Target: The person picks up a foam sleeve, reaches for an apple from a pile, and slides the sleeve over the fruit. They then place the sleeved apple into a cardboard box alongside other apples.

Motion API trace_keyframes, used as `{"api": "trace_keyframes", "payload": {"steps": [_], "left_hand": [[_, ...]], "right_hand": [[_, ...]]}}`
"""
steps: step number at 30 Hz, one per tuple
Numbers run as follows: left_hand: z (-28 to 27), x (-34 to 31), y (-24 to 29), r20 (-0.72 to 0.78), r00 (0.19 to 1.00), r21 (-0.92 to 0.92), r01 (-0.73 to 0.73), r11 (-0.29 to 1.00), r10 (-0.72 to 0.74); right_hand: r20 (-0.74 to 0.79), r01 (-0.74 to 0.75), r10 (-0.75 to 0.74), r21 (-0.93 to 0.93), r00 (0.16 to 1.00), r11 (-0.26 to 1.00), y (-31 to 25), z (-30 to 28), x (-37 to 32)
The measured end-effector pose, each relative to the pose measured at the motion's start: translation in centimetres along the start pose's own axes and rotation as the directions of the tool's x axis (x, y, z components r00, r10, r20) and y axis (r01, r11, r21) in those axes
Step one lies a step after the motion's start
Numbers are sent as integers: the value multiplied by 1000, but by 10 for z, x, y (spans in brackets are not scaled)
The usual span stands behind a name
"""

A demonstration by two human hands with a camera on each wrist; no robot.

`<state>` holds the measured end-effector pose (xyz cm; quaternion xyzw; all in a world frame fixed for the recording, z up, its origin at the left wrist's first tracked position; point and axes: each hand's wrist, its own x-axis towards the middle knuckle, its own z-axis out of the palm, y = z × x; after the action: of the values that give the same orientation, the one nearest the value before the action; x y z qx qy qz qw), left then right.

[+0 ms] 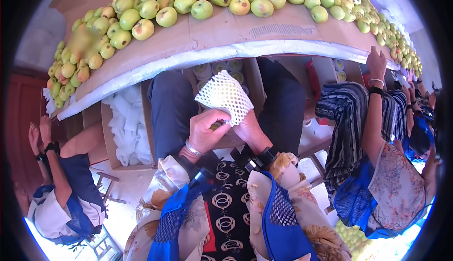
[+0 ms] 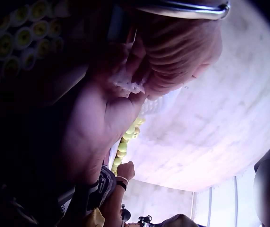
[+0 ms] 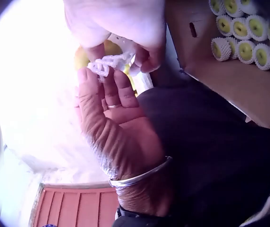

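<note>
A white foam net sleeve (image 1: 225, 96) stands over the lap, its wide end up and away. My left hand (image 1: 203, 136), wearing a silver bangle, pinches its lower edge; a bit of green shows beneath the thumb. Behind the net my right hand (image 1: 251, 131) grips it, most fingers hidden. In the right wrist view, the curled fingertips of my right hand (image 3: 116, 23) and my left hand (image 3: 121, 118) meet at the net (image 3: 102, 66), with yellow fruit partly visible behind. The left wrist view shows my left hand (image 2: 177, 52) and right hand (image 2: 97, 127) close together, dark and blurred.
Green and reddish apples (image 1: 202, 9) lie across a cardboard-covered table (image 1: 207, 32) ahead. Below its edge are a box of white foam nets (image 1: 130, 129) at left and a box of net-wrapped apples (image 3: 246, 49) between the knees. People sit at both sides.
</note>
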<state>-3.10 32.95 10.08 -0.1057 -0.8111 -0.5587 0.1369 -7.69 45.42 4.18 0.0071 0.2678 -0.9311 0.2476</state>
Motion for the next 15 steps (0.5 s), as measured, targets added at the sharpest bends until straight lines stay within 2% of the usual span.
{"api": "trace_keyframes", "payload": {"steps": [3, 6, 7, 8, 9, 10, 11, 12, 13, 14, 15], "left_hand": [[-2, 1, 6, 62, 994, -63, 90, 994, -86], [-8, -7, -8, -162, 983, -243, 40, 969, -82], [-10, -7, -6, -229, 954, -307, 121, 944, -196], [-15, 0, -7, -275, 961, -70, -16, 997, -3], [-22, 14, 0, -276, 942, 175, -149, 973, 194], [-25, 20, 7, -229, 968, 103, -85, 991, 107], [-26, 23, 9, -176, 984, 36, -11, 999, 17], [-27, 26, 1, -62, 997, -31, 40, 999, -41], [-24, 28, -8, -7, 1000, -50, 8, 999, -9], [-22, 27, -13, 87, 996, -122, 19, 992, -9], [-21, 26, -17, 184, 983, -193, 37, 981, -1]], "right_hand": [[11, -27, 28, -43, 1000, 999, -5, 1, -3], [0, -16, 16, -93, 1000, 996, -12, -2, 2], [-5, -8, 8, -141, 1000, 990, -15, -3, 0], [-8, -4, 2, -190, 1000, 982, -18, -3, -2], [-10, -2, 0, -237, 1000, 971, -21, -2, -5], [65, 103, -80, -644, 995, 758, -27, 5, -10], [58, 64, -38, -578, 998, 813, -28, 6, -14], [54, 24, 4, -509, 999, 861, -28, 7, -17], [56, -14, 43, -439, 998, 899, -28, 6, -18], [116, 65, 0, -553, 993, 831, -25, 3, -19], [112, 55, 10, -563, 994, 825, -24, 3, -19]]}}
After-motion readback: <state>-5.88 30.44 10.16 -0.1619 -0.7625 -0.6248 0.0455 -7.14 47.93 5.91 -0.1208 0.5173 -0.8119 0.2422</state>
